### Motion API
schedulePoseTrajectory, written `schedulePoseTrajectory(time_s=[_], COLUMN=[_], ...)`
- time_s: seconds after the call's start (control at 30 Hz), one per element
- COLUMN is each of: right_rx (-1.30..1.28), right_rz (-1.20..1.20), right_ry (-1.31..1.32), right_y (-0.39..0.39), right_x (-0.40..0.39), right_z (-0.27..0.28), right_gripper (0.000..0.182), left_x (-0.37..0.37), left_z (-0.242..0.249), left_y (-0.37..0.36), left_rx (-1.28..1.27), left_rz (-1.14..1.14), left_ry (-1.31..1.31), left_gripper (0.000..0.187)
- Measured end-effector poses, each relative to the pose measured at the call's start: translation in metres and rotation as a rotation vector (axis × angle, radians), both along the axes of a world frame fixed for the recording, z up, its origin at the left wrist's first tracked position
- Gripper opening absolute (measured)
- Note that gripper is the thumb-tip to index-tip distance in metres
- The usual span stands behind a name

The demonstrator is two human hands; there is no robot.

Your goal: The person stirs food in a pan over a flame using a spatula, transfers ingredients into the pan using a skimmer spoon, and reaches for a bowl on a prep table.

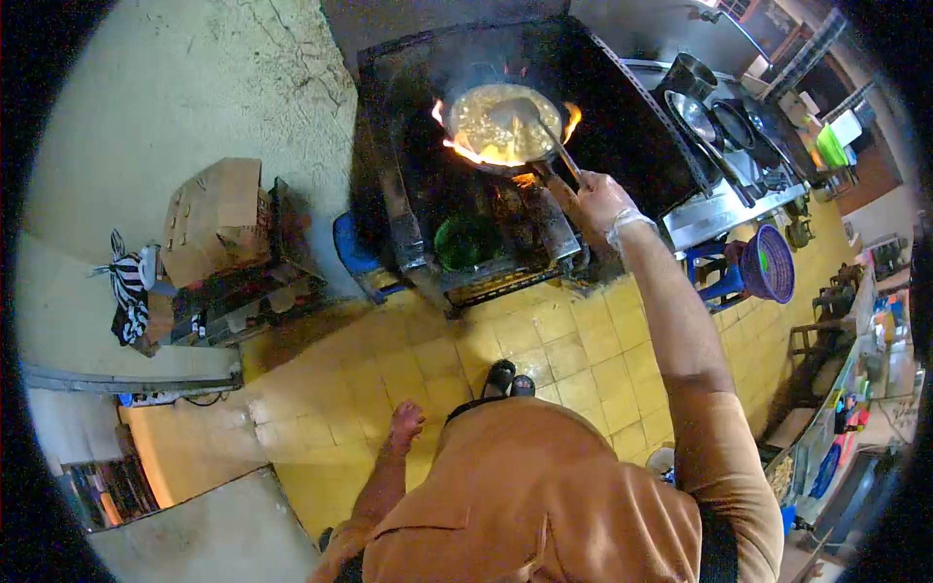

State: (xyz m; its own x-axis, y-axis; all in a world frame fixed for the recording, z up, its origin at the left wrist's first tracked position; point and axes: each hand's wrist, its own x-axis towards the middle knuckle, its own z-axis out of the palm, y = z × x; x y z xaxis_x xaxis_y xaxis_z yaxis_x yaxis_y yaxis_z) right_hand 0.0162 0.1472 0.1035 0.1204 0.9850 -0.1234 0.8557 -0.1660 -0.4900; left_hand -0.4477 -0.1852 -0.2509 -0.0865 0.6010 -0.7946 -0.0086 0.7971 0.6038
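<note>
My right hand [604, 201] is closed around the long handle of a wok spatula [551, 138]. The spatula's broad blade rests in the bubbling pale food [481, 115] inside a wok [473, 162] on the stove. Flames [573, 120] rise at both sides and along the front of the wok. The wok's own handle [556, 190] points toward me, just left of my right hand. My left hand [407, 422] hangs low by my side above the tiled floor, fingers curled in, with nothing visible in it.
Right of the blackened stove [622, 126], pans [692, 115] and a pot [688, 75] stand on a metal counter [724, 216]. A purple basket [768, 264] sits beside a blue stool [717, 282]. At left are a cardboard box [216, 219] and another blue stool [352, 255].
</note>
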Motion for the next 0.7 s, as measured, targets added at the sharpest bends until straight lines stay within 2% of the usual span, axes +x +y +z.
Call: schedulePoseTrajectory(time_s=[0.1,0.17,0.23,0.27,0.37,0.4,0.43,0.5,0.53,0.6,0.63,0.67,0.7], right_rx=[0.063,0.07,0.125,0.099,0.214,0.088,0.085,0.087,0.019,0.07,0.124,0.003,0.003], right_rz=[-0.051,-0.091,-0.026,0.07,-0.02,-0.045,-0.045,0.004,-0.064,-0.074,-0.083,-0.025,-0.025], right_ry=[0.001,-0.061,-0.017,0.071,-0.002,-0.016,-0.017,0.048,0.051,0.055,0.057,0.128,0.133], right_y=[-0.003,-0.008,-0.016,-0.014,-0.006,-0.004,-0.002,0.001,0.0,0.009,0.013,0.007,0.006], right_x=[-0.005,-0.012,-0.016,-0.012,-0.013,-0.016,-0.016,-0.017,-0.026,-0.013,-0.008,-0.005,-0.002], right_z=[0.0,0.007,0.014,0.012,-0.015,-0.005,-0.001,0.004,0.017,-0.007,-0.016,0.001,-0.004], right_gripper=[0.038,0.037,0.037,0.038,0.033,0.032,0.032,0.03,0.03,0.031,0.031,0.034,0.034], left_x=[0.002,-0.015,-0.041,-0.05,-0.042,-0.039,-0.051,-0.076,-0.076,-0.053,-0.053,-0.055,-0.055], left_z=[-0.006,-0.041,-0.094,-0.109,-0.077,-0.073,-0.084,-0.092,-0.091,-0.071,-0.071,-0.07,-0.07], left_y=[0.0,-0.014,-0.043,-0.056,-0.087,-0.095,-0.1,-0.106,-0.113,-0.092,-0.074,-0.059,-0.045], left_rx=[0.159,0.184,0.422,0.671,0.04,-0.172,-0.174,-0.147,-0.157,-0.047,-0.045,-0.145,-0.246], left_rz=[0.028,-0.056,-0.368,-0.573,-0.266,-0.158,-0.159,0.177,0.179,0.054,0.057,0.122,0.185], left_ry=[-0.045,-0.049,0.06,0.176,0.189,0.188,0.186,-0.88,-0.873,-0.116,-0.112,-0.316,-0.52], left_gripper=[0.035,0.034,0.032,0.031,0.025,0.022,0.022,0.02,0.02,0.023,0.023,0.02,0.018])
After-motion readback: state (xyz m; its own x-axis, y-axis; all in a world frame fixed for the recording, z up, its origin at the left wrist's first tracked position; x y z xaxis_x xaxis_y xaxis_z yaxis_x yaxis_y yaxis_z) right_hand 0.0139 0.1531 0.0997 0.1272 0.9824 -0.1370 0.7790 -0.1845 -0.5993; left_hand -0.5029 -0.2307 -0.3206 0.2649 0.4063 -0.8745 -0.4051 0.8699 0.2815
